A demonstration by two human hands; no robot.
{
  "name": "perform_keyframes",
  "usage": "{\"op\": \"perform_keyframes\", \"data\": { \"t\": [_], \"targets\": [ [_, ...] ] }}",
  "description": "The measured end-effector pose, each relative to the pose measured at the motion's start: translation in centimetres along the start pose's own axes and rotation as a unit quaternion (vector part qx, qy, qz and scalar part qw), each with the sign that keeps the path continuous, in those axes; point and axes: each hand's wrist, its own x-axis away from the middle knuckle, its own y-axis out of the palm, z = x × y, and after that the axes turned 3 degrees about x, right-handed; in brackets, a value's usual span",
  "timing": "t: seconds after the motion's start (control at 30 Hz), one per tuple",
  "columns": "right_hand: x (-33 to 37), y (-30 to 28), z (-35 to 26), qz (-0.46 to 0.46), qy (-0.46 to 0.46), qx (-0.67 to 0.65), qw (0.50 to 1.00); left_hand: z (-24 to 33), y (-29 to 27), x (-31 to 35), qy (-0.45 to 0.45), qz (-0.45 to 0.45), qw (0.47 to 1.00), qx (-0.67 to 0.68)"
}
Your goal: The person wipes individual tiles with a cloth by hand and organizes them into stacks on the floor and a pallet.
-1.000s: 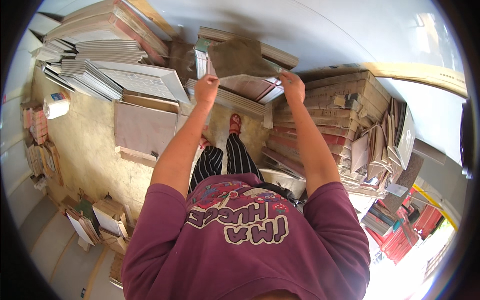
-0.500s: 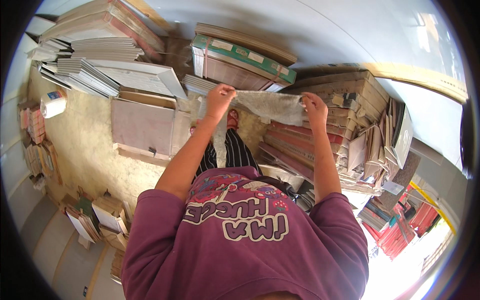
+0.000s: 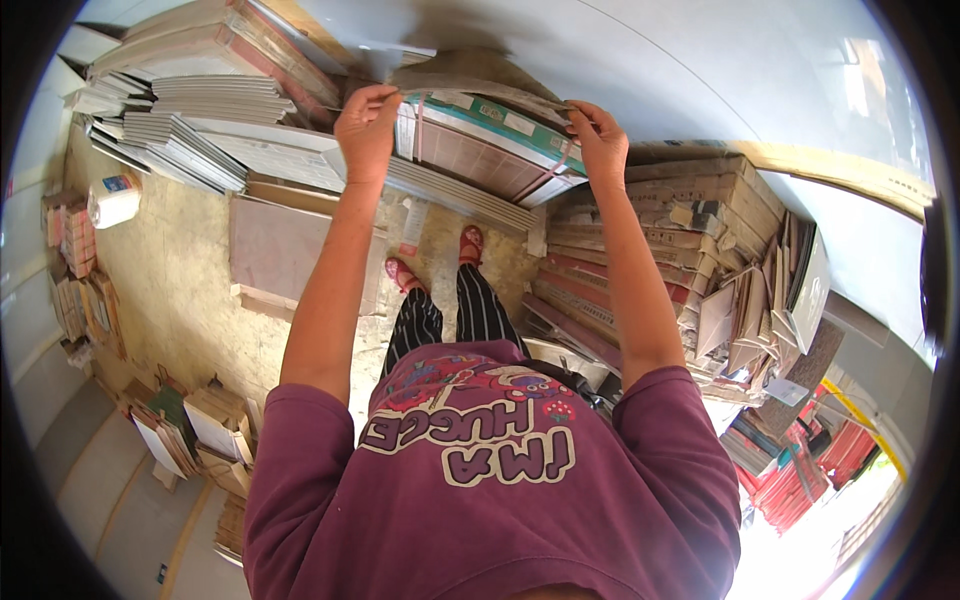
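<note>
A thin grey-brown cloth (image 3: pixel 482 86) is stretched between my two hands, with my arms reaching far forward. My left hand (image 3: pixel 367 132) pinches one end near the left corner of a long green-edged carton (image 3: pixel 487 150). The opposite end is gripped by the fingers of my right hand (image 3: pixel 600 148), by the carton's right part. The cloth arches over the far top edge of the carton, and its upper part is smeared by motion. Whether it touches the carton I cannot tell.
Flat tiles (image 3: pixel 465 198) lean in front of the carton. On the right rises a stack of long worn cartons (image 3: pixel 650 235). A brown box (image 3: pixel 275 245) stands at left on the yellowish floor, with a white plastic container (image 3: pixel 114 200) beyond it. Tile stacks (image 3: pixel 185 150) fill the far left.
Both hands have moved farther forward and up, the left one also leftward. The cloth, hanging before the tiles earlier, now swings over the top of the green-edged carton.
</note>
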Motion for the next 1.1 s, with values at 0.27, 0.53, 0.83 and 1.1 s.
{"op": "perform_keyframes", "data": {
  "t": [0.27, 0.53, 0.83, 1.1],
  "targets": [
    [2.9, -7.7, 6.6, 0.128, 0.17, 0.027, 0.977, -13.3, 9.4, 6.1, -0.118, -0.124, 0.973, -0.157],
    [6.7, -12.2, 6.7, 0.191, 0.097, -0.032, 0.976, -12.7, 15.3, 13.3, -0.209, -0.214, 0.952, -0.063],
    [-0.1, -3.2, 2.5, 0.063, 0.086, -0.114, 0.988, -11.1, 5.9, 3.3, -0.182, -0.121, 0.975, -0.029],
    [-4.7, 6.4, -5.1, -0.062, -0.015, -0.13, 0.989, -1.7, -4.6, -6.4, -0.084, 0.028, 0.996, -0.027]
  ]
}}
